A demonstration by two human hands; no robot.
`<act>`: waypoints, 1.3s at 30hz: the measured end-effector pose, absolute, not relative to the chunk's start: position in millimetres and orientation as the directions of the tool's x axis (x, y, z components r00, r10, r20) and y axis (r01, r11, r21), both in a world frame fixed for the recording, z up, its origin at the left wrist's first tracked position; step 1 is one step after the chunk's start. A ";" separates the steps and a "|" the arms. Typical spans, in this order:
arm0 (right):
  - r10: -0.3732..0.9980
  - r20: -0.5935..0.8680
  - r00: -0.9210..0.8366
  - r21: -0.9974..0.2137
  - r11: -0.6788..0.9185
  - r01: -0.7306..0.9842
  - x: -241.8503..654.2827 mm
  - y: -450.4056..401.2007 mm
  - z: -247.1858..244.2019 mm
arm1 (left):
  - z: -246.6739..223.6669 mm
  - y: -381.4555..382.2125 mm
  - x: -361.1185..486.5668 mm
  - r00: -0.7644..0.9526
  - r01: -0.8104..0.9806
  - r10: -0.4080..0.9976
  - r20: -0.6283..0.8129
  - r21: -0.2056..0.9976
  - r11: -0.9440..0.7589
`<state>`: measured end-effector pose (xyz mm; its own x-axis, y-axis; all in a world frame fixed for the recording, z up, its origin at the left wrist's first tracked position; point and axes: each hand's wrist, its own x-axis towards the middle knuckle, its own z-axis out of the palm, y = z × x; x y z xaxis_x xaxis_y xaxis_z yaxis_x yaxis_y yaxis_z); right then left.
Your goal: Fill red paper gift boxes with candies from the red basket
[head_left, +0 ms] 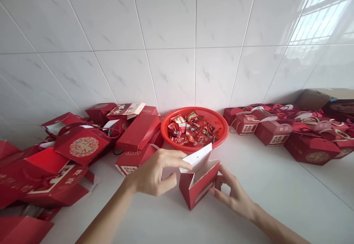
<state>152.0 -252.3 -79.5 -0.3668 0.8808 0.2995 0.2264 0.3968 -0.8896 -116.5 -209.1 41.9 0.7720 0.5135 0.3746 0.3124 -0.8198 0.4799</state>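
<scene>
A red cardboard gift box stands in front of me, its top open and its white-lined flap raised at the back. My left hand reaches in from the left, with its fingers at that flap, one in front of it and another partly hidden behind it; the thumb is bent and apart from the box. At the box's right side, my right hand grips it with the thumb low on the front and the fingers behind. Just behind the box is a red plastic basket of wrapped candies.
Several red boxes, some open, are heaped on the left, among them one with a round gold pattern. Closed red boxes with rope handles fill the right side. A white tiled wall rises behind the white counter.
</scene>
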 end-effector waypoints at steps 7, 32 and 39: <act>0.833 0.445 -0.328 -0.731 0.549 0.404 149.0 -250.1 -93.3 | 37.1 -198.4 -110.0 0.601 0.331 0.753 0.269 0.774 -0.540; 0.730 0.547 -0.408 -0.530 0.680 0.507 153.4 -243.0 -101.8 | 6.9 -173.2 -108.1 0.562 0.100 0.827 -0.010 0.993 -0.056; 0.707 0.482 -0.517 -0.513 0.706 0.488 155.3 -234.8 -109.3 | 25.9 -150.1 -109.2 0.621 -0.102 0.765 0.170 0.985 -0.137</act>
<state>155.3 -234.8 -109.3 -0.5172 0.7073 0.4819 0.4877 0.7062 -0.5132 -109.2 -150.1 25.9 0.6214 0.7647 0.1705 -0.1016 -0.1371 0.9853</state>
